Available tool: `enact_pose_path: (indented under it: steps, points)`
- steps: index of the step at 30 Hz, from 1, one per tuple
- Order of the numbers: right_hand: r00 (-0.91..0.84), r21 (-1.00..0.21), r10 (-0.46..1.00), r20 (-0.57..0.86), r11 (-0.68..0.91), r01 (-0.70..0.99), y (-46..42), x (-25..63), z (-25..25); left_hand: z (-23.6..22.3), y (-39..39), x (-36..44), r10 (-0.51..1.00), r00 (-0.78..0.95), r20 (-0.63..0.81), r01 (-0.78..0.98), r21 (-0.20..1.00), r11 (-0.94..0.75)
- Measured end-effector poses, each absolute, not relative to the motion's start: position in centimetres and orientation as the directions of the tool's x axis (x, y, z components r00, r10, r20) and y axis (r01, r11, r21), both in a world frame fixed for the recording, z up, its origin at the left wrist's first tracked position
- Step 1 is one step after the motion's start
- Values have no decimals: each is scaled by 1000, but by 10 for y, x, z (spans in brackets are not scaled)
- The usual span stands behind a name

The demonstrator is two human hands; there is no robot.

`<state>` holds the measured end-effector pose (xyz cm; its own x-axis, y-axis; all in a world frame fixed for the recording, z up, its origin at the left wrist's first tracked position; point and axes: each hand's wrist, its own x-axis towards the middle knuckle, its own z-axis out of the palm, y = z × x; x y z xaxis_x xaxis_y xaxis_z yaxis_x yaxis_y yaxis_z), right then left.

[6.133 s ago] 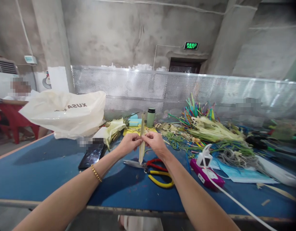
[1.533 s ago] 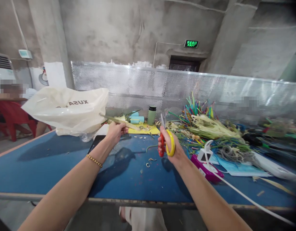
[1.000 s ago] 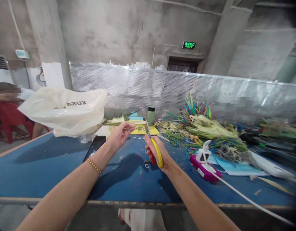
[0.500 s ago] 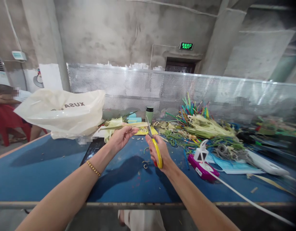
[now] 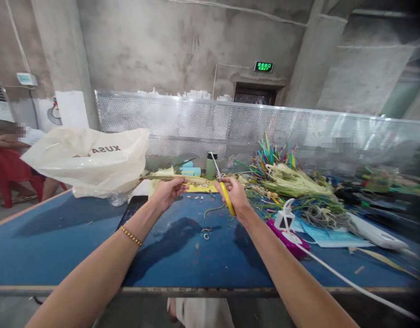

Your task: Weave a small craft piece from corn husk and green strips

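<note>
My left hand (image 5: 169,192) is closed on a long pale leaf strip (image 5: 182,178), held level above the blue table (image 5: 59,241). My right hand (image 5: 233,193) grips yellow-handled scissors (image 5: 223,191) just right of the strip's end, with the blades pointing up and away. Small cut snippets (image 5: 206,233) lie on the table below both hands.
A white plastic bag (image 5: 90,159) sits at the left, with a dark phone (image 5: 130,209) in front of it. A green bottle (image 5: 210,166) stands at the back. Leaf strips and coloured strands (image 5: 292,182) pile up at the right, near a purple device (image 5: 288,234) with a white cable. A person sits at the far left.
My hands took up the scissors from the table and cut at the strip's end. In the last half second my right hand has lifted and moved right, away from the strip.
</note>
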<state>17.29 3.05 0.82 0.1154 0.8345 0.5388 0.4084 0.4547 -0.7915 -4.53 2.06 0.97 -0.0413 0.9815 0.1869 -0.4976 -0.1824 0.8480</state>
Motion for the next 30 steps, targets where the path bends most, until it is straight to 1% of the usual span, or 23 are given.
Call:
enact_pose_path:
  steps: [2, 4, 6, 8, 11, 15, 17, 21, 23, 25, 28, 30]
  points:
    - [32, -698, 793, 608, 515, 498, 35, 164, 13, 7, 27, -50, 982, -76, 174, -409, 892, -190]
    - [-43, -594, 771, 636, 524, 610, 41, 157, 18, 4, 31, -54, 979, -76, 189, -338, 919, -203]
    - [-100, -494, 796, 597, 463, 736, 48, 155, 20, 1, 34, -55, 973, -58, 222, -285, 931, -229]
    - [-140, -415, 845, 516, 389, 822, 54, 158, 15, 0, 35, -55, 965, -50, 256, -241, 935, -261]
    - [-198, -374, 888, 415, 364, 853, 57, 170, 0, 0, 35, -53, 952, -63, 300, -162, 938, -306]
    - [-424, -317, 877, 224, 477, 820, 46, 178, -17, 0, 32, -51, 937, -67, 344, -74, 935, -348]
    - [-473, -304, 860, 193, 511, 804, 38, 174, -21, 0, 30, -51, 937, -57, 344, -62, 936, -347]
    - [-464, -280, 858, 222, 512, 812, 30, 159, -29, 0, 27, -51, 936, -47, 348, -61, 935, -350]
    - [-431, -242, 871, 238, 483, 842, 33, 159, -32, 1, 26, -51, 938, -44, 345, -61, 936, -347]
    - [-351, -184, 908, 229, 395, 900, 39, 165, -32, 1, 25, -50, 938, -41, 343, -61, 937, -345]
    - [-152, -107, 972, 181, 173, 979, 46, 185, -25, 1, 25, -50, 939, -45, 342, -63, 937, -344]
    - [-59, -61, 986, 155, 69, 996, 46, 197, -16, 1, 26, -50, 938, -43, 343, -70, 936, -345]
